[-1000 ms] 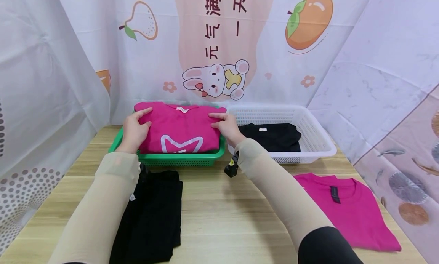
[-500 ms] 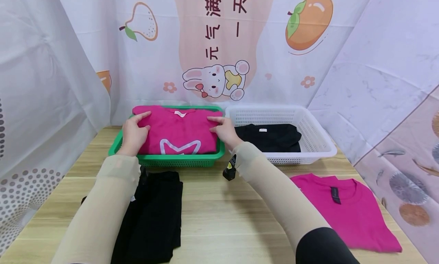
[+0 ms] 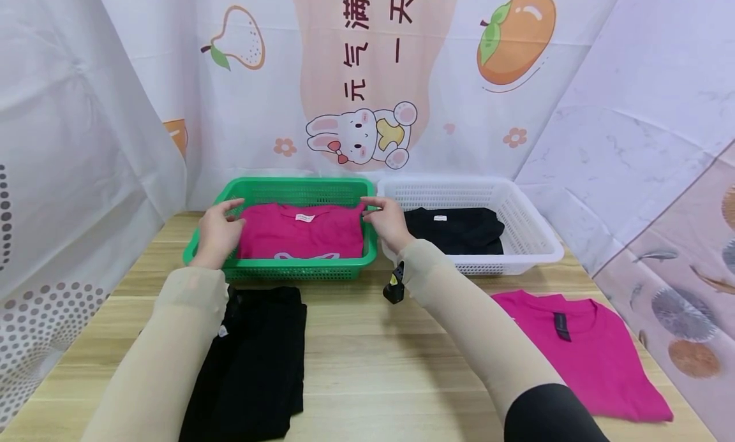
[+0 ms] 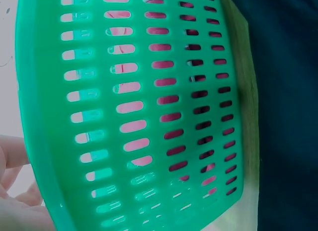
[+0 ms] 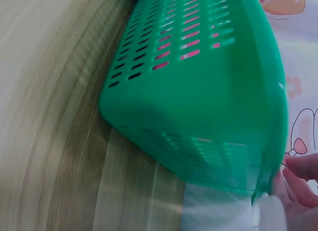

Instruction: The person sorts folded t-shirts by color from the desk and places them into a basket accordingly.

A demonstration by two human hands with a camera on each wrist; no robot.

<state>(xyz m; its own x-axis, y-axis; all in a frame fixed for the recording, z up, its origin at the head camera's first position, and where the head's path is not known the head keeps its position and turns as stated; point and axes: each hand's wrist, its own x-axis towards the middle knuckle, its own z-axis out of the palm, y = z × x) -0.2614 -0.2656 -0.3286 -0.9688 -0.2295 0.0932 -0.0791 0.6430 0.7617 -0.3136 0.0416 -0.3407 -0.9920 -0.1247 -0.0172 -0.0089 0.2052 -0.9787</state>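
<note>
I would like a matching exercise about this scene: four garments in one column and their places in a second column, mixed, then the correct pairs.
Things:
1. folded pink shirt with white print
2. folded black garment with a small label
3. flat pink T-shirt
4. black clothing

Places:
A. table, near right
B. green basket
C. table, near left
D. white basket

Pairs: 1-B, 2-D, 3-A, 4-C

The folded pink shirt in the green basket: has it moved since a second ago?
Yes. The folded pink shirt has sunk below the rim of the green basket; earlier it sat above the rim, covering the back wall.
</note>
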